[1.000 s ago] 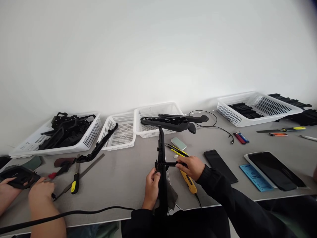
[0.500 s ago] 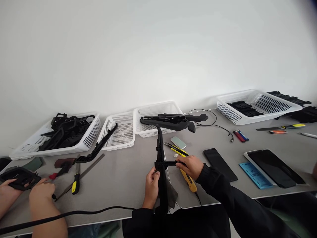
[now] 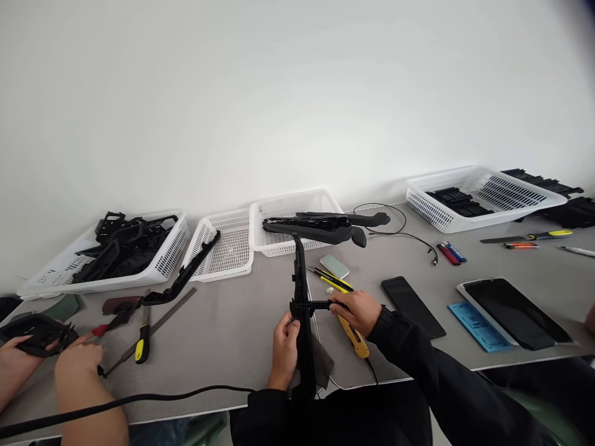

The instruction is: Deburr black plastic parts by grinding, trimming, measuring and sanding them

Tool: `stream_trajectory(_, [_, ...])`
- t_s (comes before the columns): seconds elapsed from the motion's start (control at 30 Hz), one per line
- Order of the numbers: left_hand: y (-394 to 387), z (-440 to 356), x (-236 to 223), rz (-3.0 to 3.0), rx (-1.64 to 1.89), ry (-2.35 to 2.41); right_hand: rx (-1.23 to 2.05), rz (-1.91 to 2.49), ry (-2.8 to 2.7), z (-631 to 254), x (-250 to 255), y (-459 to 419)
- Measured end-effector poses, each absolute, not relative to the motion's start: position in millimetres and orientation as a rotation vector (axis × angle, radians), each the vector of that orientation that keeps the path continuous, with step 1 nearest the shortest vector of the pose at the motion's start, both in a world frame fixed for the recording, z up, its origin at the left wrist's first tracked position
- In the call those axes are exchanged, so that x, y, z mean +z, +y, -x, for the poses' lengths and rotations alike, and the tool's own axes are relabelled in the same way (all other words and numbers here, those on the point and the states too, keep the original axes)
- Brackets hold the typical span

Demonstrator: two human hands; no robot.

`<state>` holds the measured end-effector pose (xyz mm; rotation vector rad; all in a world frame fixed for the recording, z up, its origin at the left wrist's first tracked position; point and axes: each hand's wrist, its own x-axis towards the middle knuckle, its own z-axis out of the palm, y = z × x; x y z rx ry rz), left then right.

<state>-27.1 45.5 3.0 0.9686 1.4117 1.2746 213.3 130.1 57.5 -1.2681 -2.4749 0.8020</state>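
Note:
A long black plastic part [image 3: 301, 291] stands lengthwise in front of me, pointing away over the grey table [image 3: 223, 322]. My left hand [image 3: 284, 347] is closed round its lower section. My right hand [image 3: 357, 311] pinches a short black arm that sticks out sideways from the part. Just under my right hand lies a yellow tool [image 3: 354, 339] with a black cord. Yellow-and-black utility knives [image 3: 332, 280] lie just beyond it.
White baskets [image 3: 288, 218] along the wall hold black plastic parts. A phone [image 3: 413, 307], tablet [image 3: 514, 308], blue card, lighters and files lie on the table. At the left another person's hands [image 3: 77, 359] hold a black part. A black cable [image 3: 139, 399] crosses the near edge.
Nothing has visibly changed beyond a slight shift of the camera; both my hands keep the same hold on the black part.

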Motion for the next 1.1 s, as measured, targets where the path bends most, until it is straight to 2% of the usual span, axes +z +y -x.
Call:
stream_trajectory(0.9, [44, 27, 5, -0.941, 1.285, 1.406, 0.806, 1.329, -2.452, -208, 50, 130])
stream_trajectory(1.1, [42, 30, 5, -0.862, 1.311, 1.237, 0.835, 1.368, -2.432, -202, 43, 122])
